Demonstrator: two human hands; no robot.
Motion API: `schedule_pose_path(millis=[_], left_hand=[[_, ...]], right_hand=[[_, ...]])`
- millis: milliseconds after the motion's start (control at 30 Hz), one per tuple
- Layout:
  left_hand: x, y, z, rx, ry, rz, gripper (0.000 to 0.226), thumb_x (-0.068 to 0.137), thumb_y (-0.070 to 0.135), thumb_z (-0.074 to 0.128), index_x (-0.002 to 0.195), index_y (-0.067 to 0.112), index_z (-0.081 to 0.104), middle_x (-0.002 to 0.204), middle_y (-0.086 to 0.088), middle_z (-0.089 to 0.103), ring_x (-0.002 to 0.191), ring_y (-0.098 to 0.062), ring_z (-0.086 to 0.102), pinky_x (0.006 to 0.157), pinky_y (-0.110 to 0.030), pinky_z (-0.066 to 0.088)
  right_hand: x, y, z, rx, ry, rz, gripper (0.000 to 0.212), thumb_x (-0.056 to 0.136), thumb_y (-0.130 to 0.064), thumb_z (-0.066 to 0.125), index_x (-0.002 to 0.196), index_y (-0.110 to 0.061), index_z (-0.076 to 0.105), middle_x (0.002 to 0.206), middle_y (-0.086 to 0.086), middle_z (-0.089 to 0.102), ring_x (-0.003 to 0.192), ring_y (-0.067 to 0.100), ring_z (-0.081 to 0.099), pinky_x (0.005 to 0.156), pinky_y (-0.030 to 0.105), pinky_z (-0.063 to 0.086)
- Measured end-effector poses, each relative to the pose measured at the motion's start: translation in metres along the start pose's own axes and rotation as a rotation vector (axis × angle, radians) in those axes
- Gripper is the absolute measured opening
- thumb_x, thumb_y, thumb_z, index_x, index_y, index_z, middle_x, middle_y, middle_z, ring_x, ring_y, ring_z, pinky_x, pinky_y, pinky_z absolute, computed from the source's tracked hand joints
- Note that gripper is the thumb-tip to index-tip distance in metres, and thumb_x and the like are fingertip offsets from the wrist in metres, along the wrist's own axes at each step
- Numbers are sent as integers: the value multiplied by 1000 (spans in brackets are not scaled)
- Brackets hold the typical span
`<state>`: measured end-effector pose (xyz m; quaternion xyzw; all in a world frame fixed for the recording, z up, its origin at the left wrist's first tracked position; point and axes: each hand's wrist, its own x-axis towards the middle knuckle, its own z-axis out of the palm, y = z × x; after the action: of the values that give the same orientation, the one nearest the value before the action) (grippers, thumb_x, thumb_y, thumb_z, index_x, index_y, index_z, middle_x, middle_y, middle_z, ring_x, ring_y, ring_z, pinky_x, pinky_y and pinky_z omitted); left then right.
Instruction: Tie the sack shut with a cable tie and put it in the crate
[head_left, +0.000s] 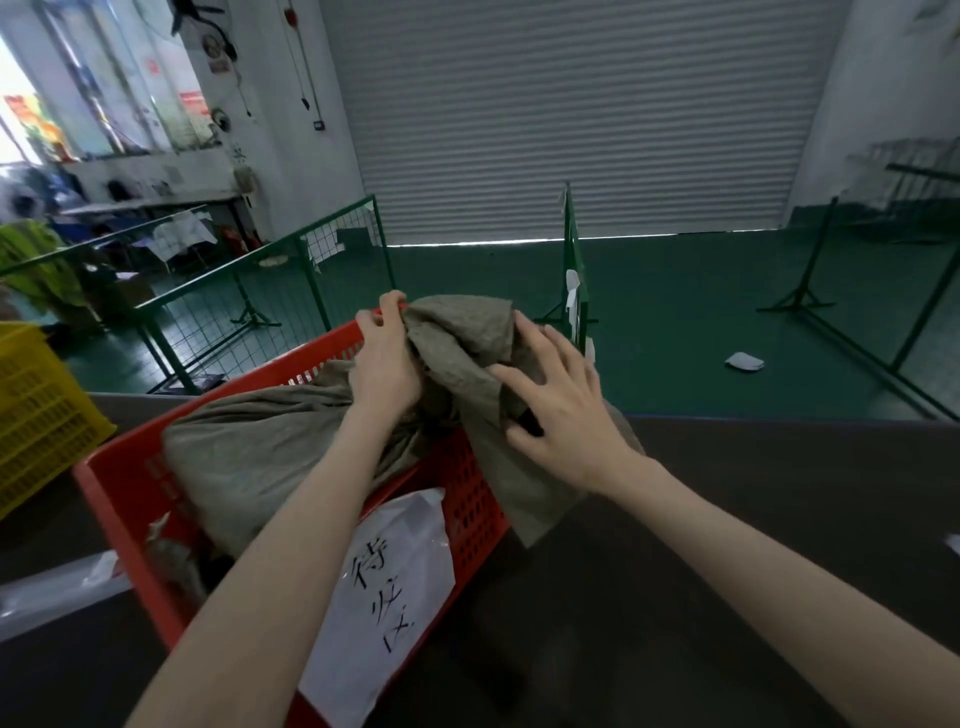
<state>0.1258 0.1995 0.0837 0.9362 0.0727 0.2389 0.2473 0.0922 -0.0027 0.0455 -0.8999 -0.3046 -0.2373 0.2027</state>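
An olive-grey cloth sack (260, 452) lies in the red plastic crate (467, 499) on the dark table. Its loose mouth end stands up and drapes over the crate's right rim. My left hand (384, 364) grips the bunched neck of the sack above the crate's far side. My right hand (561, 410) rests on the draped cloth with fingers spread, gripping nothing. No cable tie shows; the neck under my left hand is hidden.
A white paper label (384, 608) with handwriting hangs on the crate's near wall. A yellow crate (36, 410) stands at the left. Clear plastic (52, 592) lies on the table (727, 571) at the near left. Green wire fences (249, 291) stand on the green floor beyond.
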Motion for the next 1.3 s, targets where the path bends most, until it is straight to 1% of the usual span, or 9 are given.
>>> schedule_pose_path(millis=[200, 367, 467, 667, 800, 933, 1000, 1067, 1300], left_hand=[[18, -83, 14, 325, -401, -394, 47, 81, 29, 47, 127, 21, 46, 128, -16, 59, 119, -37, 53, 108, -60, 24], [-24, -112, 16, 408, -831, -380, 31, 95, 15, 45, 119, 1, 59, 123, -18, 62, 107, -33, 63, 67, -33, 53], [-22, -117, 13, 396, -877, -407, 34, 94, 23, 46, 116, 3, 62, 117, -17, 65, 94, -30, 68, 73, -38, 56], [-26, -121, 17, 264, -608, 13, 84, 77, 23, 62, 145, 21, 12, 143, -9, 18, 130, -35, 29, 107, -54, 32], [-34, -113, 9, 253, -506, 443, 51, 82, 31, 59, 128, 21, 39, 131, 2, 40, 120, -19, 45, 96, -42, 42], [-34, -110, 14, 321, -667, 443, 31, 91, 28, 47, 119, 22, 58, 122, 3, 59, 109, -19, 59, 89, -39, 49], [-34, -106, 15, 348, -724, 360, 27, 92, 29, 44, 110, 19, 62, 117, 0, 62, 104, -21, 60, 86, -39, 50], [-34, -102, 17, 342, -776, 302, 26, 94, 27, 45, 104, 12, 64, 115, -6, 62, 105, -25, 60, 86, -37, 48], [-49, -83, 2, 123, -846, 25, 32, 94, 10, 42, 118, 13, 63, 124, -7, 61, 112, -23, 56, 94, -28, 40]], right_hand=[[40, 3, 33, -52, -174, 220, 50, 92, -37, 47, 141, -37, 38, 163, -1, -1, 144, 38, 13, 108, 63, 23], [68, -10, 60, 74, -581, -96, 47, 96, -41, 44, 142, -39, 37, 161, 5, 16, 140, 38, 26, 113, 52, 25], [87, -18, 76, 78, -793, -47, 33, 97, -31, 40, 117, -17, 61, 134, 10, 53, 122, 38, 49, 94, 43, 42], [120, -26, 94, 61, -1046, 274, 49, 94, -33, 40, 138, -11, 46, 147, 14, 43, 131, 32, 43, 106, 41, 36], [128, -21, 108, 102, -1212, 331, 74, 74, -32, 50, 144, -12, 37, 152, 12, 38, 134, 30, 42, 111, 44, 35], [120, -28, 98, 31, -1130, 251, 67, 87, -42, 35, 146, -11, 32, 154, 14, 32, 140, 32, 32, 114, 46, 24], [113, -26, 95, -4, -998, 179, 41, 91, -38, 38, 106, -8, 61, 115, 16, 60, 105, 31, 54, 104, 46, 28], [104, -22, 94, 54, -834, 136, 37, 93, -34, 42, 65, -11, 52, 72, 6, 52, 66, 19, 45, 84, 40, 33], [64, -6, 54, 295, -541, 87, 30, 94, -32, 52, 103, -10, 70, 103, 9, 72, 92, 23, 64, 84, 41, 50]])
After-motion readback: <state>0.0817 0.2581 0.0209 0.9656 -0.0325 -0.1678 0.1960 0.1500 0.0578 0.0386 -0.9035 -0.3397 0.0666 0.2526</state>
